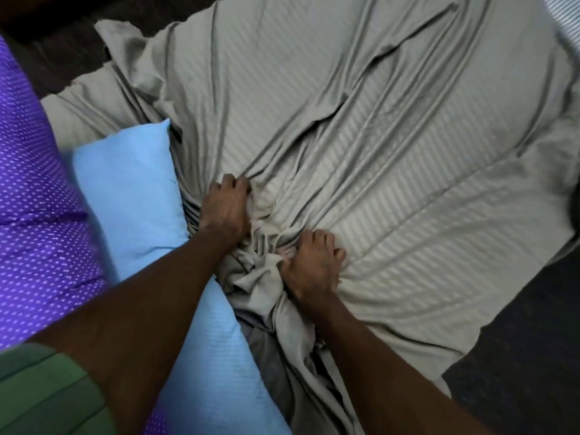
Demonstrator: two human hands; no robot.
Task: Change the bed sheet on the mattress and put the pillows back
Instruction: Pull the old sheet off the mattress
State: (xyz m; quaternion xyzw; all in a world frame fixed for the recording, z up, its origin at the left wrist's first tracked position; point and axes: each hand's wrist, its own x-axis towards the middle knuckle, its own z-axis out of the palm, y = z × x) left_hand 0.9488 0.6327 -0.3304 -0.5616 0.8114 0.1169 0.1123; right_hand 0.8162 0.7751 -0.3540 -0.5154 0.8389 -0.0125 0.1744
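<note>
Gripping bunched grey sheet [361, 127], left hand [226, 206] and right hand [310, 262] clench fabric; blue pillow [131, 189] at nine o'clock.

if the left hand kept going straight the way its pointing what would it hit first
Most likely only more of the grey striped bed sheet it grips: the left hand points up the bed, and nothing else shows in that line. Depth is unclear.
</note>
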